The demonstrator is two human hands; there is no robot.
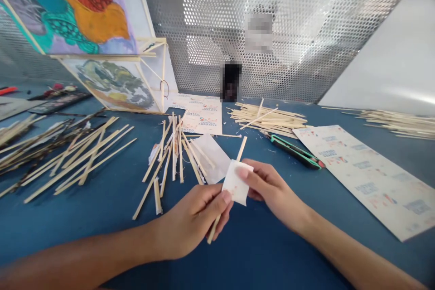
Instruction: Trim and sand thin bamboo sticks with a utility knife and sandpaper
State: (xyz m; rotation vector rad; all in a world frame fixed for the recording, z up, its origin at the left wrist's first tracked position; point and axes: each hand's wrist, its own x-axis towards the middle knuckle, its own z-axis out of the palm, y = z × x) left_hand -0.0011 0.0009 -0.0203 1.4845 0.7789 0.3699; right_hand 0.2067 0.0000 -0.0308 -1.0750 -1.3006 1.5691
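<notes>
My left hand is closed round a thin wooden stick, which slants up and away between my hands. A small folded piece of sandpaper, its white printed back outward, lies over the middle of the stick. My right hand pinches this sandpaper, thumb on top, while my left thumb touches its lower corner. The sandpaper hides part of the stick and the right fingertips. Just beyond my left hand lie loose wooden sticks and a pale translucent sheet.
A green-and-black utility knife lies beside a pile of sticks. Sandpaper sheets lie at right and behind. More sticks spread across the left. Painted canvases stand at back left, before a perforated metal panel.
</notes>
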